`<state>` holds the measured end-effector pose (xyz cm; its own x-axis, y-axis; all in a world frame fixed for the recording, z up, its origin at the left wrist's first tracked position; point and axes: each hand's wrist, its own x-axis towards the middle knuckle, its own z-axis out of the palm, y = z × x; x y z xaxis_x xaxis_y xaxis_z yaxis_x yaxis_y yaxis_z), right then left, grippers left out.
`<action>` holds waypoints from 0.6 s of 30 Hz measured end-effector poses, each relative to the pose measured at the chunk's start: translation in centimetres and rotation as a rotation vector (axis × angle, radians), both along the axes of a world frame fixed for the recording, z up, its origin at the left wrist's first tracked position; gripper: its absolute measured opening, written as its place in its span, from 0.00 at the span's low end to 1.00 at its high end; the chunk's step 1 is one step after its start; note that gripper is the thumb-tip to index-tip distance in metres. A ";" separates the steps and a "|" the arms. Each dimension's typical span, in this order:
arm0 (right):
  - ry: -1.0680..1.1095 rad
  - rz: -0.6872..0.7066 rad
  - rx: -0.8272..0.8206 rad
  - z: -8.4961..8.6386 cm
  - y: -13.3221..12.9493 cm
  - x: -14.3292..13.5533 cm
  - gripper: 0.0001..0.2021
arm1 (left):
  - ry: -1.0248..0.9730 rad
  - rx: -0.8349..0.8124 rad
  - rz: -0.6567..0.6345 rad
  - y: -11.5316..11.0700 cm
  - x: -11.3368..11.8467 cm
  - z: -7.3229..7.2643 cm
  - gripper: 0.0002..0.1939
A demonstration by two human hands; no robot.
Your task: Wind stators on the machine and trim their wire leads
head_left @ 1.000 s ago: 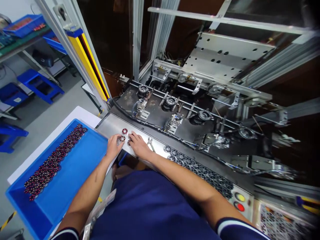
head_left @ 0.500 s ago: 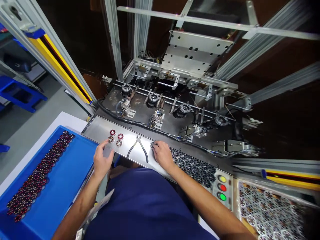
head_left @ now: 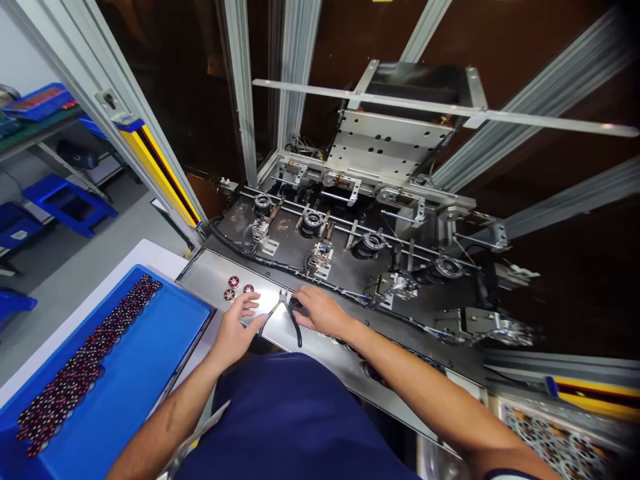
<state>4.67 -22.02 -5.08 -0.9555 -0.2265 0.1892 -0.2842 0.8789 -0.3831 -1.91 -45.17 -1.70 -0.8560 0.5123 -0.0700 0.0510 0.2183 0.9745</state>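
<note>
My left hand hovers over the metal ledge with its fingers apart, its thumb tip beside one handle of the diagonal cutters. Small round red-and-silver discs lie just beyond its fingertips, and the hand partly covers this group. On the other side of the cutters, my right hand has its thumb and fingers closed on a dark round part. Most of that part is hidden by the fingers. Under my right forearm lie more dark wheel-like rings, largely covered.
A blue tray at left holds rows of black-and-red discs. Behind the metal ledge stands a machine with several round fixtures and cables. Yellow sensor bars flank it. Silver rings fill a box at lower right.
My left hand has moved right from the discs towards the cutters. My right hand has shifted left, close to the cutters, with the dark part. The camera view has tilted up.
</note>
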 end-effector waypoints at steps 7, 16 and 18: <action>0.415 0.194 -0.276 10.7 -3.5 -1.8 0.14 | -0.382 0.407 -0.157 3.0 0.2 6.1 0.35; 0.623 0.138 -0.429 11.8 -4.3 -0.5 0.15 | -0.423 0.620 -0.052 3.0 1.5 7.2 0.24; 0.641 0.116 -0.458 11.7 -4.6 -0.3 0.14 | -0.426 0.630 -0.056 3.2 1.8 7.2 0.25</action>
<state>4.33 -26.57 6.60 -0.6043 -0.0848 0.7922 -0.6514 0.6251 -0.4300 -0.13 -42.00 5.53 -0.7919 0.6068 -0.0680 -0.3625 -0.3777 0.8520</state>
